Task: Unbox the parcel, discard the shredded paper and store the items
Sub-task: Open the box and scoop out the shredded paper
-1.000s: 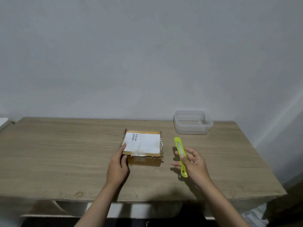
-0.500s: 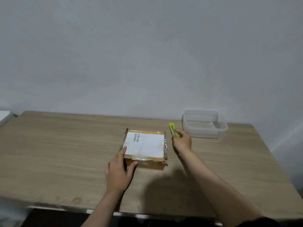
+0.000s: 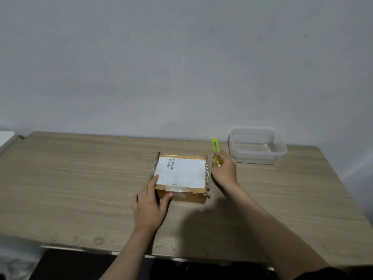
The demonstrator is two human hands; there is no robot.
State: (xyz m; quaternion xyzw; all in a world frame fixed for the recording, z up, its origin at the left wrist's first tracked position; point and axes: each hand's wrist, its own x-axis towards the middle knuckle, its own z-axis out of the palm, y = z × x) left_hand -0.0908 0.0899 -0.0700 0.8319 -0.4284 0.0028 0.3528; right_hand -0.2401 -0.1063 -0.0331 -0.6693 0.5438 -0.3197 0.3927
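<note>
A small brown cardboard parcel (image 3: 180, 174) with a white shipping label and clear tape lies flat in the middle of the wooden table (image 3: 80, 178). My left hand (image 3: 150, 205) presses on its near left corner, thumb on the front edge and fingers along the left side. My right hand (image 3: 224, 170) is just right of the parcel's far right corner, closed around a lime-green utility knife (image 3: 215, 148) whose tip points away from me. The parcel is closed, so its contents are hidden.
An empty clear plastic container (image 3: 257, 146) stands at the back right of the table, close behind my right hand. A white object (image 3: 6, 139) shows at the far left edge. A plain wall rises behind the table.
My right hand carried the knife from the near right of the parcel to its far right corner. My left hand shifted slightly, now gripping the near left corner.
</note>
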